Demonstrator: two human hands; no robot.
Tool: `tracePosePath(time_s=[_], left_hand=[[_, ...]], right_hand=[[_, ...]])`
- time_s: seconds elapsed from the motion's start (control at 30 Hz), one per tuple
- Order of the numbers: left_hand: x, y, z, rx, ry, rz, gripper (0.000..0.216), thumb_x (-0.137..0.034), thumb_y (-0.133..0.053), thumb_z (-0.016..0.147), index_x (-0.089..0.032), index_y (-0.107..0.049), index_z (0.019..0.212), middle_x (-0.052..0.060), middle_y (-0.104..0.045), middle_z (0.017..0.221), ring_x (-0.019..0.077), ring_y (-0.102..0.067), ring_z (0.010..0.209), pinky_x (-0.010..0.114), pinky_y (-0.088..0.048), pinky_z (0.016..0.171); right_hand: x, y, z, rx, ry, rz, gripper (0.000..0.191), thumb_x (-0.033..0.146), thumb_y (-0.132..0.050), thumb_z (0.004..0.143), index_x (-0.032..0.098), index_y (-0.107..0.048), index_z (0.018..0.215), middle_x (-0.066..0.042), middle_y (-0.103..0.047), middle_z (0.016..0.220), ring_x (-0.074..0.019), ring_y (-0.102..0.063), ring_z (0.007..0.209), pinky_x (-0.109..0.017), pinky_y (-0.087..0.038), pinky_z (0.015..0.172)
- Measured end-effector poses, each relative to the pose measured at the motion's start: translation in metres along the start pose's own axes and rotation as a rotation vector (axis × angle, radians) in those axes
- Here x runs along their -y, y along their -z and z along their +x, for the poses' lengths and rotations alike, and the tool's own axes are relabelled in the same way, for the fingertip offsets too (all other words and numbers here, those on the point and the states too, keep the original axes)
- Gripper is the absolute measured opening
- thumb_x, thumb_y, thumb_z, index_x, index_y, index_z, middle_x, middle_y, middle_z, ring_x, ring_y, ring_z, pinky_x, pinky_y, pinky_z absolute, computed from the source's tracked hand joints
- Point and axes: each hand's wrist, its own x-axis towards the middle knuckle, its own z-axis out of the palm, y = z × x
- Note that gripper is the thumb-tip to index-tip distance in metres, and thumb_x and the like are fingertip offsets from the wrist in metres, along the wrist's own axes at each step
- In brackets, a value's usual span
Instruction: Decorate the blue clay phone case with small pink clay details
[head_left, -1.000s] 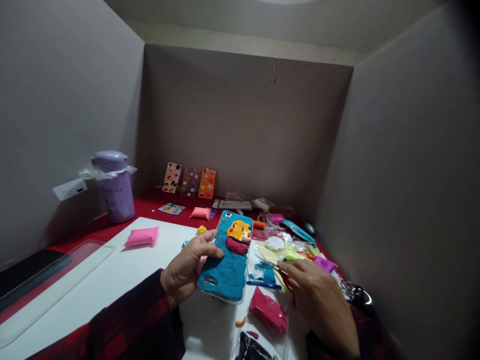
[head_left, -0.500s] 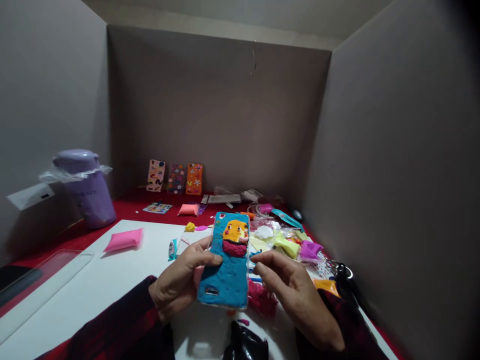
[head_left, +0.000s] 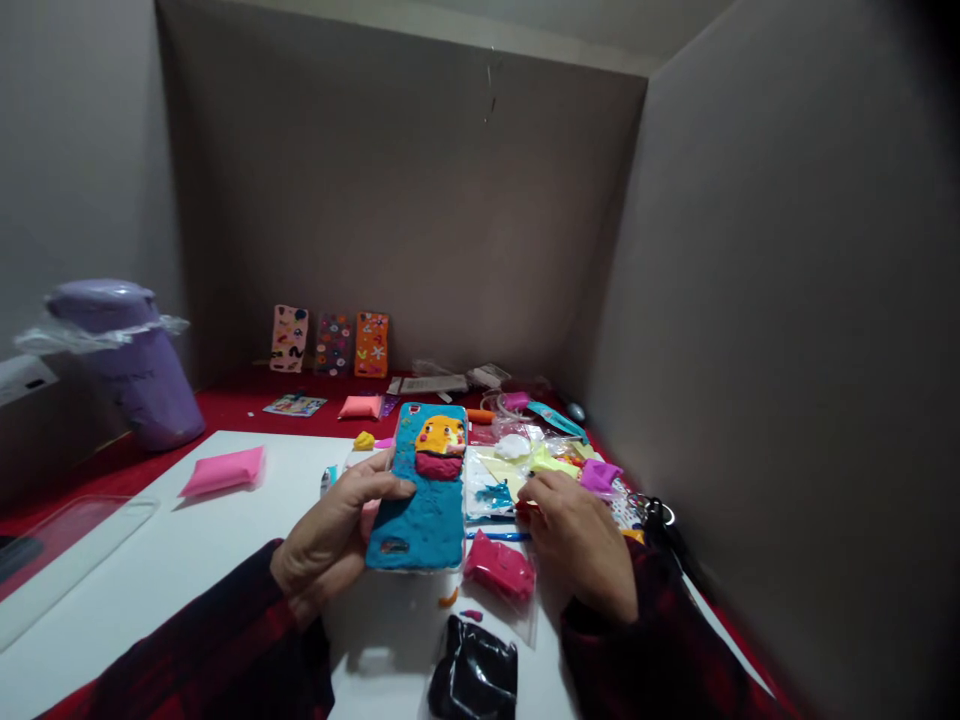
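My left hand [head_left: 341, 515] is closed on a phone case [head_left: 424, 515] covered in blue clay, thumb on its front and fingers behind. On the case's upper part is a clay figure [head_left: 440, 445] with a yellow-orange face over a dark pink base. Over the materials to the right, my right hand [head_left: 574, 530] reaches down with curled fingers at a small red thing [head_left: 527, 512], mostly hidden under the fingertips. Near that hand lie scraps of blue clay [head_left: 496, 495], a blue stick tool [head_left: 499, 537] and a bag of dark pink clay [head_left: 501, 570].
Three decorated cases, one orange [head_left: 372, 345], lean at the back wall. A purple bottle [head_left: 131, 370] stands at left. Pink clay [head_left: 225, 472], a clear case [head_left: 82, 560], a black clay packet [head_left: 474, 670], yellow clay [head_left: 553, 460] and keys [head_left: 656, 513] lie around.
My right hand has left the case's edge and moved onto the materials at right, its fingers now curled downward. The left hand still holds the case; the whole view has shifted.
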Motion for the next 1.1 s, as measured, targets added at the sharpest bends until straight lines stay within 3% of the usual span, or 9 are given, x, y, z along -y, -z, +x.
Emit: tracePosePath(time_s=[0.47, 0.63, 0.8, 1.1], left_hand=[[-0.002, 0.002, 0.005, -0.058, -0.036, 0.062, 0.045, -0.007, -0.06, 0.069, -0.016, -0.06, 0.113, 0.008, -0.07, 0.095, 0.0208, -0.066, 0.075, 0.026, -0.053, 0.057], [-0.003, 0.002, 0.003, -0.063, -0.028, 0.044, 0.045, -0.008, -0.062, 0.068, -0.018, -0.061, 0.112, 0.008, -0.07, 0.097, 0.021, -0.066, 0.075, 0.028, -0.054, 0.059], [-0.005, -0.001, 0.002, -0.096, -0.052, 0.047, 0.047, -0.007, -0.061, 0.067, -0.017, -0.06, 0.113, 0.008, -0.07, 0.098, 0.0225, -0.067, 0.077, 0.028, -0.054, 0.059], [-0.002, 0.005, 0.005, -0.031, -0.053, 0.023, 0.048, -0.007, -0.059, 0.069, -0.017, -0.06, 0.115, 0.008, -0.071, 0.093, 0.0211, -0.066, 0.075, 0.029, -0.053, 0.061]], right_hand=[[-0.012, 0.002, 0.002, 0.012, 0.03, -0.018, 0.011, 0.01, -0.059, 0.075, 0.018, -0.058, 0.082, -0.004, -0.062, 0.083, -0.0161, -0.054, 0.074, -0.024, -0.035, 0.062], [-0.007, 0.005, 0.002, -0.034, 0.083, -0.02, 0.019, 0.006, -0.052, 0.08, 0.018, -0.062, 0.091, -0.007, -0.062, 0.094, -0.0186, -0.055, 0.086, -0.028, -0.038, 0.07], [-0.004, 0.001, 0.0, 0.054, 0.267, 0.005, 0.013, 0.012, -0.057, 0.082, 0.019, -0.065, 0.075, -0.004, -0.062, 0.078, -0.0155, -0.055, 0.077, -0.025, -0.038, 0.065], [-0.009, -0.007, -0.004, 0.118, 0.288, 0.0, 0.012, 0.009, -0.054, 0.08, 0.019, -0.06, 0.075, -0.003, -0.059, 0.076, -0.0146, -0.053, 0.068, -0.026, -0.034, 0.059]])
